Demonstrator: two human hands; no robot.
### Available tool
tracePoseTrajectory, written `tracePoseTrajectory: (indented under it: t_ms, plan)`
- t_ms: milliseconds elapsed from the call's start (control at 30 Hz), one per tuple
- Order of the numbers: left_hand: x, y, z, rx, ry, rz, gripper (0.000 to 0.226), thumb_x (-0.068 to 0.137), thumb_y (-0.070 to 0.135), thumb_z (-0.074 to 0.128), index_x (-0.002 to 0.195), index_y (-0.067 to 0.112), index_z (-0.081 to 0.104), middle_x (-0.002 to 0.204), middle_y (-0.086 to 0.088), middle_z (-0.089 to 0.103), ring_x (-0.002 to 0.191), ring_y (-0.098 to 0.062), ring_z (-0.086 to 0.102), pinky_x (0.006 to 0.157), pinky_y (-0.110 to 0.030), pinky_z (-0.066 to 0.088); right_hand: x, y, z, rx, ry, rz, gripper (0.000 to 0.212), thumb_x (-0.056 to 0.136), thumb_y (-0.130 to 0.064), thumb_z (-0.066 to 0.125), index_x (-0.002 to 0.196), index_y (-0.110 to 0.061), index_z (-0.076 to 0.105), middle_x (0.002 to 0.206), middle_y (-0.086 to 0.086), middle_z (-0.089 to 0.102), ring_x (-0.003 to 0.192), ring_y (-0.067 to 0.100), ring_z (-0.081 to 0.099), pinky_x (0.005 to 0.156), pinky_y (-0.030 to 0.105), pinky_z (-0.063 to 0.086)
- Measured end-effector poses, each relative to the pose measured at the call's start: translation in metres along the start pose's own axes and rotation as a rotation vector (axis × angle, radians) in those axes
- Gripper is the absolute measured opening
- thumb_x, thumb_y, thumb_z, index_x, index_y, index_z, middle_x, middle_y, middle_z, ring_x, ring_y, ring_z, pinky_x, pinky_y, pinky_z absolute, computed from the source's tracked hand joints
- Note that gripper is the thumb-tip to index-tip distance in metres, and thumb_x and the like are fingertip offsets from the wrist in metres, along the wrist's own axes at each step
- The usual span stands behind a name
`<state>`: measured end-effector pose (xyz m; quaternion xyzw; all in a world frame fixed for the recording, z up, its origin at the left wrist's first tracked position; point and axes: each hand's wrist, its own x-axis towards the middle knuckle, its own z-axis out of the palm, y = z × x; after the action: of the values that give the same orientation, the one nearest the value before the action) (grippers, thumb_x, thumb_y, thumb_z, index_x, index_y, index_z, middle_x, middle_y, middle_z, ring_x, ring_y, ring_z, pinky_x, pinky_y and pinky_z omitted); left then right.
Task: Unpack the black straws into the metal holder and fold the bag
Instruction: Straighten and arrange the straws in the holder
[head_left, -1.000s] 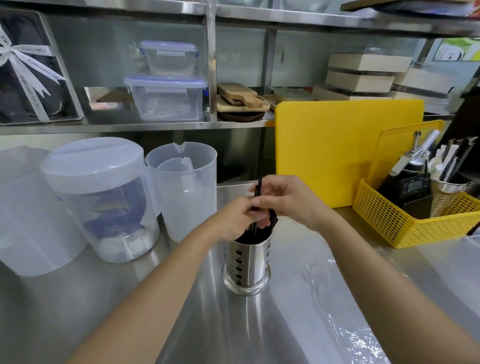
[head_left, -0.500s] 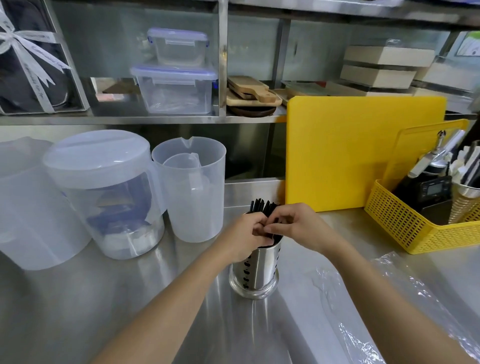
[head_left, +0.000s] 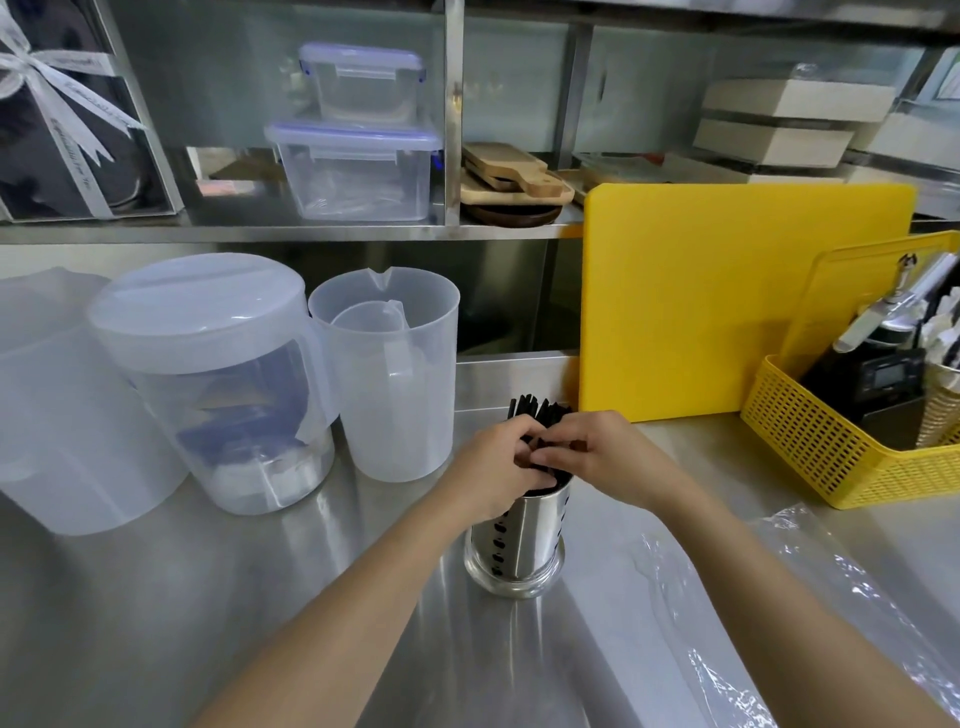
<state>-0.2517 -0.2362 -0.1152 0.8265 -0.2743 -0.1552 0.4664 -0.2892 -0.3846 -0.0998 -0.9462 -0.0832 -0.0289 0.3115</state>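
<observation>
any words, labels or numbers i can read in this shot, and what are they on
Nothing can be read.
White ribbon on the gift box: printed script, too small and blurred.
Black device in the yellow basket: display, too blurred.

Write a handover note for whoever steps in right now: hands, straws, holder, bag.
Left hand: pinches the black straws at the holder's mouth.
Right hand: pinches the same bundle from the other side.
The straws stand in the metal holder. The clear bag lies on the counter to its right, unfolded.
Done: straws in holder.
Left: let go, fold the bag.
</observation>
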Motion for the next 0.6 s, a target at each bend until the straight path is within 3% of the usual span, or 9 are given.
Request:
tracePoseTrajectory:
  t_ms: [133, 200, 333, 467, 533, 600]
  plan:
    - [0.001, -0.002, -0.005, -0.061, -0.04, 0.043, 0.032, 0.079, 0.014, 0.069, 0.107, 0.022, 0.056, 0.099, 0.002, 0.069, 0.096, -0.013, 0.065, 0.091, -0.032, 0.05, -0.002, -0.002, -0.005, 0.148, 0.152, -0.031, 0.007, 0.083, -0.028, 0.066, 0.085, -0.027, 0.073, 0.074, -0.013, 0.064, 0.071, 0.006, 0.056, 0.064, 0.019, 0.043]
    - [0.001, -0.003, -0.011, -0.142, -0.063, 0.064, 0.033, 0.081, 0.009, 0.067, 0.111, 0.018, 0.056, 0.105, -0.001, 0.066, 0.102, -0.012, 0.062, 0.094, -0.025, 0.047, -0.002, 0.0, -0.01, 0.303, 0.296, -0.002, 0.014, 0.084, -0.022, 0.065, 0.074, -0.03, 0.068, 0.069, -0.011, 0.066, 0.065, 0.005, 0.055, 0.062, 0.019, 0.043]
    - [0.005, -0.005, -0.023, -0.212, 0.139, 0.118, 0.015, 0.084, 0.013, 0.064, 0.097, 0.021, 0.063, 0.099, -0.002, 0.068, 0.096, -0.012, 0.064, 0.087, -0.02, 0.048, 0.002, 0.015, -0.023, 0.459, 0.505, 0.178, 0.019, 0.088, -0.014, 0.059, 0.07, -0.016, 0.064, 0.061, 0.001, 0.056, 0.047, 0.0, 0.043, 0.047, 0.012, 0.033]
    - [0.017, -0.011, -0.026, -0.075, 0.371, 0.092, 0.012, 0.087, 0.014, 0.061, 0.089, 0.026, 0.061, 0.09, 0.008, 0.065, 0.09, -0.008, 0.061, 0.086, -0.024, 0.049, 0.001, 0.04, -0.025, 0.591, 0.431, 0.368, 0.012, 0.088, -0.001, 0.055, 0.085, -0.007, 0.065, 0.066, 0.005, 0.051, 0.055, 0.013, 0.042, 0.046, 0.021, 0.032]
    - [0.022, -0.008, -0.024, -0.025, 0.383, 0.092, 0.014, 0.087, 0.013, 0.061, 0.098, 0.02, 0.061, 0.097, 0.006, 0.063, 0.095, -0.01, 0.059, 0.09, -0.023, 0.047, -0.001, 0.048, -0.021, 0.555, 0.338, 0.392, 0.016, 0.088, 0.002, 0.053, 0.088, -0.007, 0.066, 0.07, 0.004, 0.051, 0.059, 0.017, 0.044, 0.049, 0.026, 0.033]
    - [0.028, -0.003, -0.019, 0.044, 0.334, 0.096, 0.032, 0.085, 0.015, 0.064, 0.115, 0.017, 0.055, 0.116, 0.002, 0.058, 0.11, -0.012, 0.053, 0.096, -0.022, 0.04, -0.002, 0.05, -0.017, 0.567, 0.257, 0.379, 0.019, 0.087, 0.002, 0.054, 0.088, -0.011, 0.068, 0.074, 0.004, 0.055, 0.063, 0.017, 0.048, 0.051, 0.028, 0.036]
